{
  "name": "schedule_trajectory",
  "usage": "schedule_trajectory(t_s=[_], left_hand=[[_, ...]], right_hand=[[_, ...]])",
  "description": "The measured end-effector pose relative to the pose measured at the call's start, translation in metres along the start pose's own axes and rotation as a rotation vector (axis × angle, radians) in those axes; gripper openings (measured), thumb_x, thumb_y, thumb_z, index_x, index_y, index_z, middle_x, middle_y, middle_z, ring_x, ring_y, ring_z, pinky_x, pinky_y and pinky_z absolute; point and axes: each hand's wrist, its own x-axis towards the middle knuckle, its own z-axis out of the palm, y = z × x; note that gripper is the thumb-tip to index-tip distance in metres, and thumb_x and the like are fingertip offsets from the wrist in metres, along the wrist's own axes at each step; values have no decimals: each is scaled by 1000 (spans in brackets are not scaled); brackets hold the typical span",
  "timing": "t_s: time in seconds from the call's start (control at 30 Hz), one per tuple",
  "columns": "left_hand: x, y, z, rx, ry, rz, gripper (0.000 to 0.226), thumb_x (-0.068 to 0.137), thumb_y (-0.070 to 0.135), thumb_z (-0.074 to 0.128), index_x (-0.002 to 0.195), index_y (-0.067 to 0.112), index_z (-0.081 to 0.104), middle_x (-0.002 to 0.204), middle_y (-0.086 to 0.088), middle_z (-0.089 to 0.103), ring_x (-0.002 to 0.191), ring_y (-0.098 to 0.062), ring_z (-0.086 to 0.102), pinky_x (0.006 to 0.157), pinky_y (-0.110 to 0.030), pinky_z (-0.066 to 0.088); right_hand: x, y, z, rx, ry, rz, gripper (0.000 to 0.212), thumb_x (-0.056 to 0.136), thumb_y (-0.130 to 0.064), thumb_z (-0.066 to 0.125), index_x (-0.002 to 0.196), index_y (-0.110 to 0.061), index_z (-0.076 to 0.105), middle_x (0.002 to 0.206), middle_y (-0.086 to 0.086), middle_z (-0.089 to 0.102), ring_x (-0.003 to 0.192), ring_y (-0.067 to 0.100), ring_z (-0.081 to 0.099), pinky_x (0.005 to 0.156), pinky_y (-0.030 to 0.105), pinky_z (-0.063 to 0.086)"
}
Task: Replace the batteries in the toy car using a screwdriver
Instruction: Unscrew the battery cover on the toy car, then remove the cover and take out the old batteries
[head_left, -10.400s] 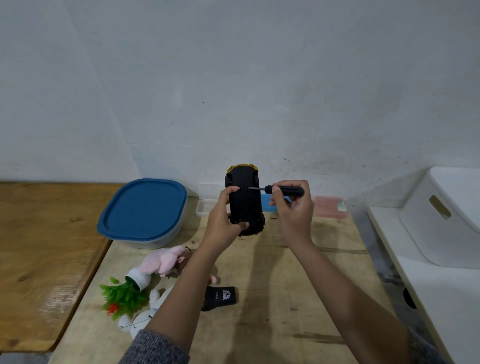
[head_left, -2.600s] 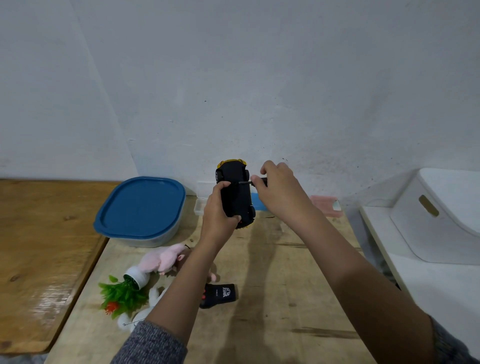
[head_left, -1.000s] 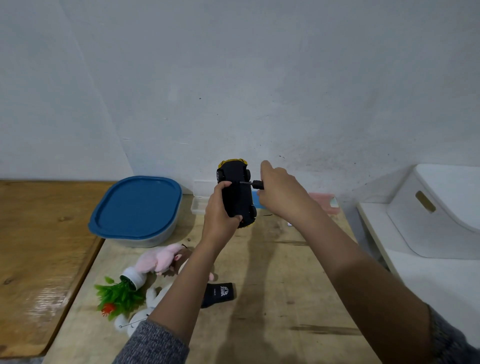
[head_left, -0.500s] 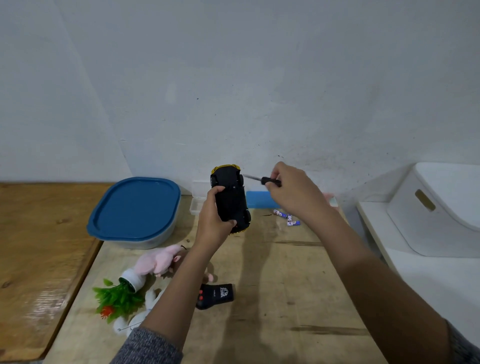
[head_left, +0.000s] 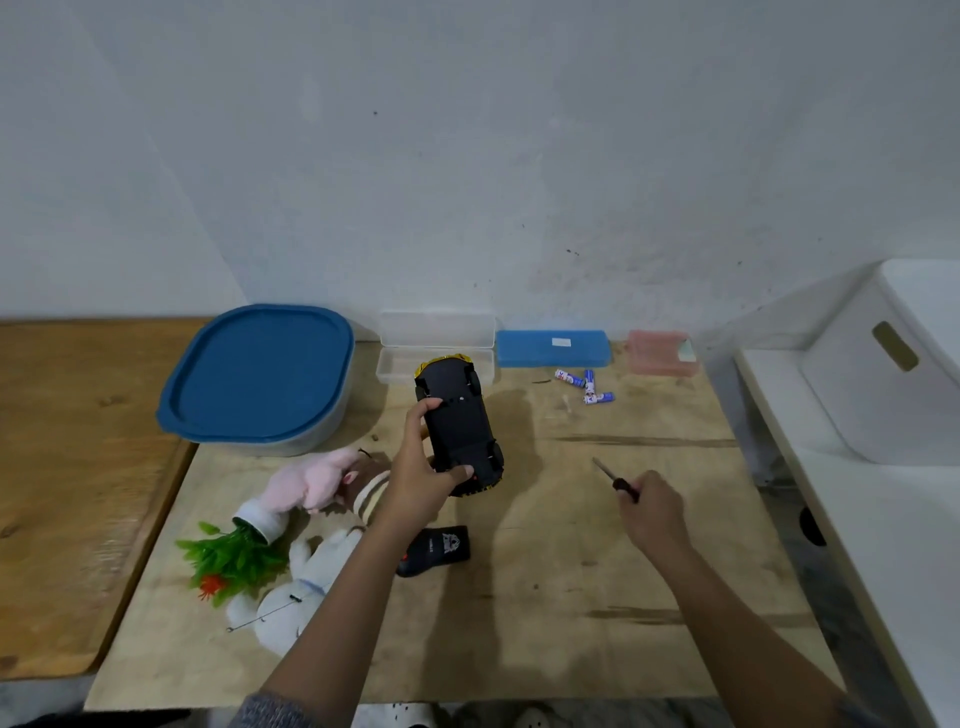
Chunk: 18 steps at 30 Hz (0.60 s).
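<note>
My left hand (head_left: 415, 478) grips the toy car (head_left: 460, 421), which is turned over so its black underside with the wheels faces me; a yellow edge shows at its far end. My right hand (head_left: 652, 512) holds the screwdriver (head_left: 613, 477) by its black handle, low over the table to the right of the car, the tip pointing up and left. Three small blue and white batteries (head_left: 587, 385) lie loose on the wooden table (head_left: 571, 597) at the back right.
A blue-lidded tub (head_left: 257, 376) stands back left. An open clear case (head_left: 436, 345), a blue case (head_left: 550, 348) and a pink case (head_left: 660, 353) line the wall. Plush toys (head_left: 311, 480), a fake plant (head_left: 231, 558) and a black remote (head_left: 436, 551) lie front left. A white bin (head_left: 883, 358) stands right.
My right hand pulled the screwdriver away from the car's underside and dropped down to the right. My left hand lowered the car toward the table.
</note>
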Motion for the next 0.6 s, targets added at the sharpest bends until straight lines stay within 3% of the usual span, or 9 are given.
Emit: schedule_trajectory(t_s=[0.07, 0.13, 0.2, 0.33, 0.47, 0.6], left_hand=[[-2, -6, 2, 17, -22, -5, 77, 71, -18, 66, 124, 29, 36, 126, -4, 46, 85, 16, 58, 68, -29, 58], [-4, -9, 4, 22, -49, -23, 75, 73, -16, 65, 123, 31, 35, 125, -5, 47, 87, -3, 63, 51, -17, 50], [-4, -11, 4, 10, -55, -31, 75, 74, -16, 65, 124, 31, 35, 124, -5, 47, 86, -14, 63, 45, -13, 44], [-4, -10, 4, -10, -66, -16, 75, 73, -18, 64, 125, 28, 35, 123, -1, 46, 86, 5, 62, 56, -17, 52], [-2, -10, 4, -37, -76, -8, 77, 73, -15, 66, 126, 32, 35, 125, -3, 48, 99, -16, 62, 61, -19, 53], [0, -9, 5, -27, -81, 64, 80, 72, -16, 65, 129, 32, 33, 126, 13, 45, 115, -8, 52, 73, -20, 54]], right_hand=[[-1, 6, 7, -59, 10, -11, 18, 88, -14, 56, 98, 1, 55, 105, 21, 57, 105, 39, 51, 79, 41, 44], [-1, 9, 11, -112, 20, -25, 19, 87, -16, 58, 99, -2, 55, 108, 18, 55, 107, 37, 49, 80, 41, 44], [0, 9, 12, -128, 32, -37, 19, 86, -19, 59, 99, -5, 55, 107, 16, 54, 107, 35, 48, 81, 42, 44], [-1, -3, 6, -84, 95, -72, 21, 86, -17, 59, 104, -6, 56, 111, 14, 53, 111, 33, 46, 86, 42, 40], [-2, -46, -8, 203, 101, -387, 18, 84, -2, 59, 102, -3, 60, 103, 10, 58, 101, 28, 56, 84, 32, 43], [-20, -109, -24, 341, -31, -722, 22, 89, -3, 52, 108, -11, 61, 104, -4, 54, 97, 7, 55, 82, 16, 46]])
